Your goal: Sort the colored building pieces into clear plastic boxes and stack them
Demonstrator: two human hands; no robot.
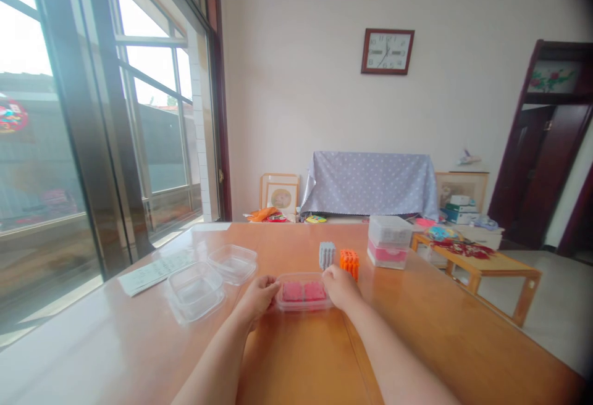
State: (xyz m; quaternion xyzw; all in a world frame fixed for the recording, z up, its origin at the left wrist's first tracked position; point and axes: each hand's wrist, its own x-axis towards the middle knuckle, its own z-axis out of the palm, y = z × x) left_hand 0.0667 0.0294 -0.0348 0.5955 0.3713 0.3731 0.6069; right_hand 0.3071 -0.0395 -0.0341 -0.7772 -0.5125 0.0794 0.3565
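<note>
A tall window (92,133) fills the left side, and the table's (417,343) glossy wooden top runs right up to it. A flat printed paper (155,271) lies near that edge. Just right of it sit two empty tubs of thin clear plastic with rounded corners. The near tub (194,291) rests on the paper's corner, and the far tub (232,263) is close behind it.

The left forearm comes up from the bottom edge, angled inward. The left hand (257,299) is palm-down, thumb along the top, with its fingers curled against the left end of the box (303,306). The box is a shallow clear plastic tray lying flat on the table at centre, between the two hands. Two pink blocks (303,291) with a nubbly surface lie side by side inside it.

The right forearm mirrors the left. The right hand (341,288) is cupped over the box's right end, fingers bent down onto the rim, so both hands clasp the box by its ends. The right fingertips are partly hidden by the knuckles.

Just behind the right hand stand a ribbed grey block (327,255) and a ribbed orange block (349,263), near each other but apart. Further right is a lidded box (389,241) of frosted plastic with a pink layer at its base.

Bare tabletop spreads in front of the box and to its right as far as the table's right edge. Beyond that edge stands a cluttered low table (509,266).
</note>
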